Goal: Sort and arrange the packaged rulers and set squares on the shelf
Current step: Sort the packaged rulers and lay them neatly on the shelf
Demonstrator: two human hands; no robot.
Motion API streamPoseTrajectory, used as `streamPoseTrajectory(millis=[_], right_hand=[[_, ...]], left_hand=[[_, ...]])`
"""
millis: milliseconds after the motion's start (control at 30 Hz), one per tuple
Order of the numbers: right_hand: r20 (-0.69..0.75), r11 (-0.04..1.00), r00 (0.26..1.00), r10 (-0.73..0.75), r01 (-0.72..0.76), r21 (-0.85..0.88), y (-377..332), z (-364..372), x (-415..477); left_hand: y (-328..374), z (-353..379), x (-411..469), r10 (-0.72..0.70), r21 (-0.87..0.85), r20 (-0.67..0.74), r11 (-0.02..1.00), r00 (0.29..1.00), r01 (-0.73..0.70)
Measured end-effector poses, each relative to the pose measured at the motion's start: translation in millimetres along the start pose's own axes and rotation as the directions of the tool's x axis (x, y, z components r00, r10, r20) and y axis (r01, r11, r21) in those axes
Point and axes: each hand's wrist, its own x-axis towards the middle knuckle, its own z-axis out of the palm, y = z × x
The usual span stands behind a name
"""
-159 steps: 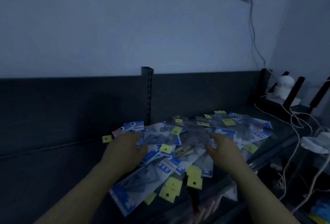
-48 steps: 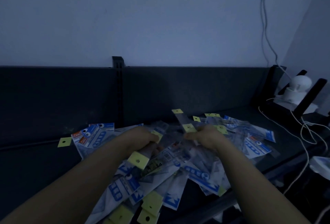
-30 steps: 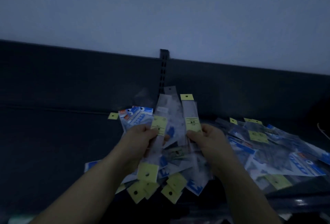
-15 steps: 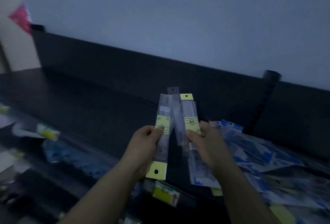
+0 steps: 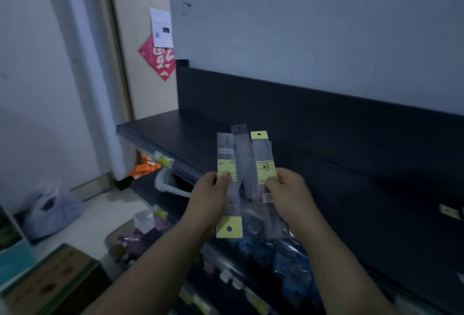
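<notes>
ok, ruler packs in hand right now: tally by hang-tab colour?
Yellow tab: 2 (left pack, tab down, in left hand; right pack, tab up, in right hand)
Grey tab: 1 (middle pack, tab up)
Total: 3 showing; can't tell if more sit behind the right pack.

top shelf (image 5: 180, 128): dark flat board, with a dark back panel (image 5: 313, 113) standing along its rear
on it: all I can make out is a yellow tag (image 5: 449, 211) lying flat at my far right
below it: blurry blue packs (image 5: 288, 264), can't tell more
floor (image 5: 100, 216): pale plastic bag (image 5: 50, 211), cardboard box (image 5: 50, 282) at bottom left
</notes>
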Motion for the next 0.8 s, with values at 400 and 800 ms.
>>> streamPoseTrajectory(millis=[400,800], right_hand=[[0.094,1.0,0.995,0.022,-0.023,0.015,-25,119,86],[0.11,0.995,0.993,0.038,-0.047,0.085,-33,202,251]], left_hand=[[0,-104,95,-0.077,0.007,-0.08,0.997,0.994,0.078],[3,-150,259,-0.069,0.064,-0.054,0.995,0.996,0.073]])
